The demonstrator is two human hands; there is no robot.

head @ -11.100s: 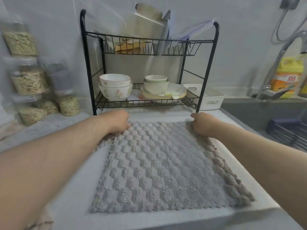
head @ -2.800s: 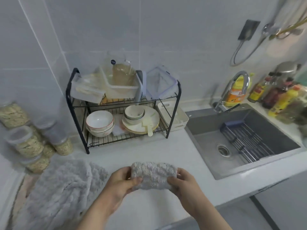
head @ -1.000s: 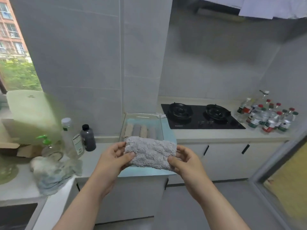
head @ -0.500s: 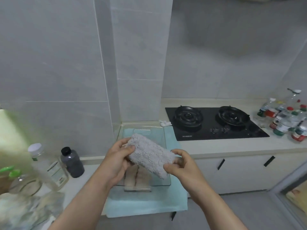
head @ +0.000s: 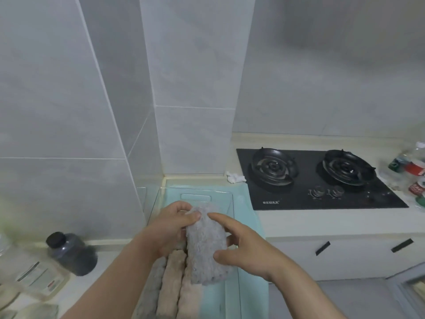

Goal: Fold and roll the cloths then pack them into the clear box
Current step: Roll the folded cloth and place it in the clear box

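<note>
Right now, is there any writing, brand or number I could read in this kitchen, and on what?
Nothing is legible.
Black glass gas hob: white brand mark near its front edge, too blurred.
Clear plastic bottle at left: label print too blurred.
Red- and green-labelled bottles at right: too blurred.

black gas hob (head: pixel 322 180) right; dark bottle (head: pixel 71 253) left.

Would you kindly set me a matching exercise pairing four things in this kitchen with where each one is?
1 grey roll
2 beige rolls
3 dark bottle
4 hob

A in the clear box
B on the counter, left of the box
C held by left hand and right hand
D on the counter, right of the box

Pairs: 1-C, 2-A, 3-B, 4-D
</note>
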